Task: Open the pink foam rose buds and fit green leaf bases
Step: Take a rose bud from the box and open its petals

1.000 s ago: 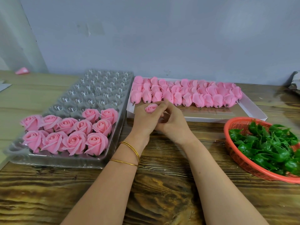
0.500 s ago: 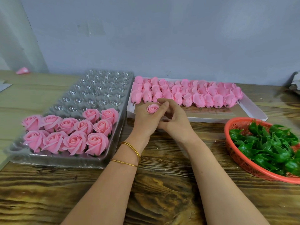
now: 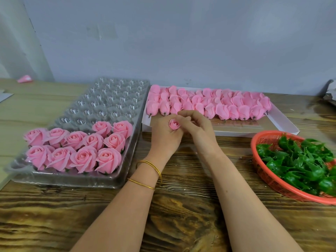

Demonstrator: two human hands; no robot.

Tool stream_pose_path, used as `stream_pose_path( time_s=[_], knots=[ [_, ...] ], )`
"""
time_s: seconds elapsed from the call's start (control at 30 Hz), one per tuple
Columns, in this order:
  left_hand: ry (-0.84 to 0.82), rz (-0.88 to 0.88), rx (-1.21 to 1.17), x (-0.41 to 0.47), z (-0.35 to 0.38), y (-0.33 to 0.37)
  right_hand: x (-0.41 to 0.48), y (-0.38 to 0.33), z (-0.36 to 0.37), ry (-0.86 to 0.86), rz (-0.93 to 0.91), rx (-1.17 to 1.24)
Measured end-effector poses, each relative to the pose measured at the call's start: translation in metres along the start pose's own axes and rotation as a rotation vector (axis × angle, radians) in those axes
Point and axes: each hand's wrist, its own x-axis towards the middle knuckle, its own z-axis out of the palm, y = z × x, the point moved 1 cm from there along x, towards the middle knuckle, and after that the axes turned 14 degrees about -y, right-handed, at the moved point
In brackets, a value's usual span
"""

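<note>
In the middle of the head view, just near of the white box (image 3: 283, 122), one pink rose bud (image 3: 174, 124) is being held in the left hand (image 3: 163, 137), whose fingers are being curled round it from below. Its outer petals are being pinched by the right hand (image 3: 198, 130). On the left, the near rows of the clear tray (image 3: 109, 99) are already being filled by opened roses (image 3: 80, 148); the far pockets are being left empty. Many closed buds (image 3: 209, 106) are still waiting in the box, and the green leaf bases (image 3: 300, 164) are lying in the orange basket (image 3: 254, 148) at the right, so most of the work is judged to be remaining. Compared with half a second ago, the bud is being kept at nearly the same place, only turned slightly more upward.
</note>
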Motion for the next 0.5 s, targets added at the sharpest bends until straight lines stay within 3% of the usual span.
stream_pose_path(
  time_s=[0.5],
  knots=[
    [-0.017,-0.038,0.063,-0.0006,0.001,0.0032,-0.0012,-0.0003,0.0003,-0.025,0.008,-0.036]
  ],
)
